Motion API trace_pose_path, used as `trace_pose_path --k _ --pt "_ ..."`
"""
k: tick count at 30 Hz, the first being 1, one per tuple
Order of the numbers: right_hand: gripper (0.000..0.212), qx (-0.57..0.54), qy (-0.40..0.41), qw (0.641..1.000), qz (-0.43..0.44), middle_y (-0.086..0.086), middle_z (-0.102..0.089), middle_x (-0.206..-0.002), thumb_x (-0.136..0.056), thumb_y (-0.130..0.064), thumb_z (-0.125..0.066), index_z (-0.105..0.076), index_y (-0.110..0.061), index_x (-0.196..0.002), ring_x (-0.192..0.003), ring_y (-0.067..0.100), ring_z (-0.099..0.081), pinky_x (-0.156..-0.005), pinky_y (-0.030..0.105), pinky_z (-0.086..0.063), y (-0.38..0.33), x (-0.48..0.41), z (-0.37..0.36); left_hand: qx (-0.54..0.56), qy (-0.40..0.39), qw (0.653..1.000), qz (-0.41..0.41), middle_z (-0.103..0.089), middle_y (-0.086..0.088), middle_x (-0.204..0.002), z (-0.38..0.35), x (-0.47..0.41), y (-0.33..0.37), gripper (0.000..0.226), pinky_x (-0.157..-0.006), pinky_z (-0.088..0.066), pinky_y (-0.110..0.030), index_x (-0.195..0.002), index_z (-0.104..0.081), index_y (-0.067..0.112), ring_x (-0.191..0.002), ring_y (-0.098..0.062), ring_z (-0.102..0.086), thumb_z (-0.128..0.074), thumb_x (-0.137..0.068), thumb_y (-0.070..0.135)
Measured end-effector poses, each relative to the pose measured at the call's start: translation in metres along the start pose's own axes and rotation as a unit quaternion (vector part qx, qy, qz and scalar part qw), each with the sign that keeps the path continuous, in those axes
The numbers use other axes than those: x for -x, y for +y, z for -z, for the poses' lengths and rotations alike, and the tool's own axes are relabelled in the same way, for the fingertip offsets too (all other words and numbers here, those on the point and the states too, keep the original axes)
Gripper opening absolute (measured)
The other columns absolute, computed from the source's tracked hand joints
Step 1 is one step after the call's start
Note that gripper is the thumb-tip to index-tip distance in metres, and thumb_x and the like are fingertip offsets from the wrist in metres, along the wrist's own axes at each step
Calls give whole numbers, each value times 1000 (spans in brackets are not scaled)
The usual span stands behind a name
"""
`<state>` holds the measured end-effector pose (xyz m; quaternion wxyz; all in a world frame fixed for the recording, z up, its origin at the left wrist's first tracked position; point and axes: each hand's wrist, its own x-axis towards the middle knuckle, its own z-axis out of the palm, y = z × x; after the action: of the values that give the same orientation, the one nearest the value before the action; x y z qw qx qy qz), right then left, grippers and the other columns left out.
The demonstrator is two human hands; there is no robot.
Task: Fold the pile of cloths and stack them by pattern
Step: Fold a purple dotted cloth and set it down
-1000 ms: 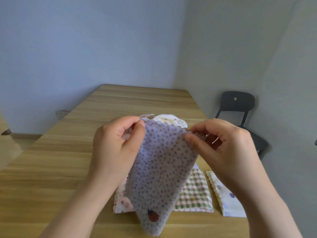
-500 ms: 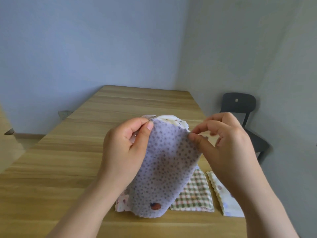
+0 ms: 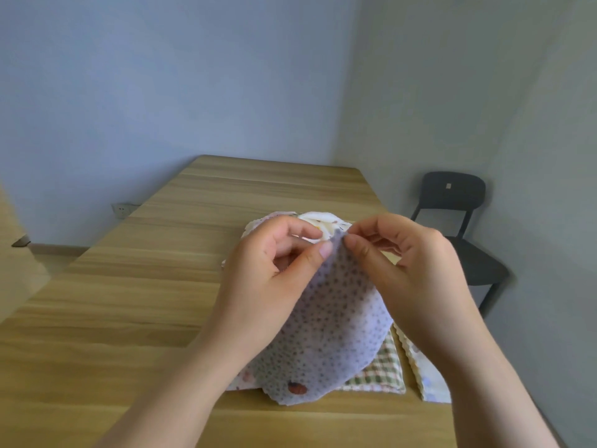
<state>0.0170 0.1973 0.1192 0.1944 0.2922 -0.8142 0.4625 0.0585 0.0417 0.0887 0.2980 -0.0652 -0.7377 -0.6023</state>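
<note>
Since the earlier frames our two hands have drawn together, so the top corners of the dotted cloth, held apart a second ago, now meet. Our left hand pinches one corner between thumb and forefinger; our right hand pinches the other, and the fingertips almost touch. The cloth bows between them over the worktop, bulging toward us, and its hem seems to rest on the folded pieces below.

We judge the chief risk to be a crooked fold. The fabric looks thin and limp, and if either pinch slackens while we match the corners, one edge slides past the other. The trailing hem lies over the checked cloth and the pink flowered cloth, so a pull toward us could drag those out of square. Laying it down where it hangs would also mix patterns, since neither piece beneath matches it as far as we can tell.

Behind our hands sits the unfolded pile, partly hidden by our fingers. A white cloth with a zigzag edge lies just beside the checked one, near the worktop's right edge, where a nudge could tip it off. A dark chair and a wall socket stand well apart and do not hinder us.
</note>
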Motion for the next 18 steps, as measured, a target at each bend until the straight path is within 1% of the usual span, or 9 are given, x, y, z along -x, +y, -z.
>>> trace_pose_path --k 2,5,7,9,11,14,18 --pt "7 15 20 1000 15 -15 -67 -73 -89 -20 -65 -67 -23 -83 -78 0 -62 -66 10 -45 1 -1 -1 13 -18 1000 5 -74 4 -81 2 7 -8 20 -69 -48 -21 -93 -60 20 -72 -7 -65 -73 -81 30" --pt "8 38 48 997 38 -17 -66 -74 -91 -17 -63 -64 -21 -83 -77 1 -61 -63 8 -43 1 -6 1 25 -31 999 6 -71 4 -81 2 18 -21 11 -72 -48 -17 -88 -61 18 -78 -10 -67 -70 -84 13" --pt "9 44 56 996 47 -18 -65 -74 -91 -17 -63 -64 -20 -83 -77 -2 -60 -63 5 -41 1 -10 1 18 -36 999 0 -71 4 -81 1 24 -29 8 -70 -47 -15 -86 -64 17 -79 -10 -66 -66 -87 10" --pt "8 53 57 996 52 -17 -64 -74 -91 -17 -63 -65 -19 -84 -76 -4 -59 -63 5 -40 1 -14 1 27 -42 999 4 -70 2 -81 0 25 -35 1 -68 -46 -15 -85 -65 17 -78 -11 -66 -66 -85 17" --pt "8 62 60 995 56 -17 -64 -73 -91 -17 -63 -65 -18 -84 -74 -4 -58 -61 5 -39 2 -17 1 53 -38 998 14 -70 1 -81 0 26 -39 11 -67 -47 -16 -84 -65 16 -76 -11 -65 -70 -81 26" --pt "8 73 68 993 60 -17 -63 -71 -92 -18 -63 -65 -17 -84 -70 -2 -57 -59 5 -38 4 -20 2 63 -57 996 33 -69 6 -80 -2 26 -47 22 -67 -48 -19 -84 -67 22 -75 -10 -64 -72 -73 41" --pt "12 81 84 991 67 -15 -61 -68 -92 -17 -61 -60 -21 -80 -69 1 -55 -57 5 -37 4 -22 5 13 -85 993 74 -70 6 -79 -3 32 -60 24 -68 -53 -33 -82 -68 27 -77 -17 -67 -70 -74 50"
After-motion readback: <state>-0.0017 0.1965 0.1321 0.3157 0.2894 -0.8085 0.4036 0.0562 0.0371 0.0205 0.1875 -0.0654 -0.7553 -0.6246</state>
